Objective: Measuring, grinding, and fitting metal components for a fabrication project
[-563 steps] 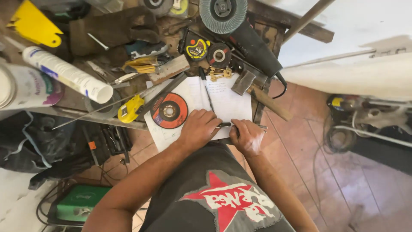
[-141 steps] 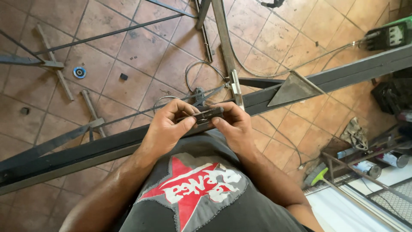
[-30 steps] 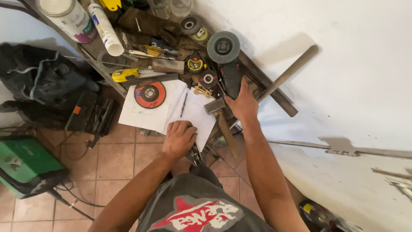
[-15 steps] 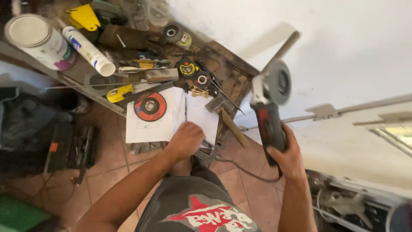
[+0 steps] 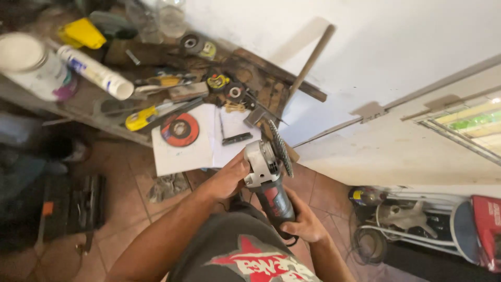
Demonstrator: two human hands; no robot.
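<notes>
The angle grinder (image 5: pixel 269 183) is being held in front of the torso, clear of the table (image 5: pixel 78 107), by both hands. Its long axis is running from about 5 o'clock at the handle to 11 o'clock at the gear head, with the grinding disc (image 5: pixel 280 148) standing on edge at the far end, toward 1 o'clock.

The right hand (image 5: pixel 302 222) is wrapping closed around the dark rear handle at the 5 o'clock end. The left hand (image 5: pixel 229 177) is pressing against the silver gear head from 9 o'clock, fingers curled onto the housing, so it is the hand nearer the disc.

On the table, at 11 o'clock from the left hand, a red cutting disc (image 5: pixel 180 129) is lying flat on white paper (image 5: pixel 177 156). A dark slim tool (image 5: pixel 237 138) is lying just beside it.
</notes>
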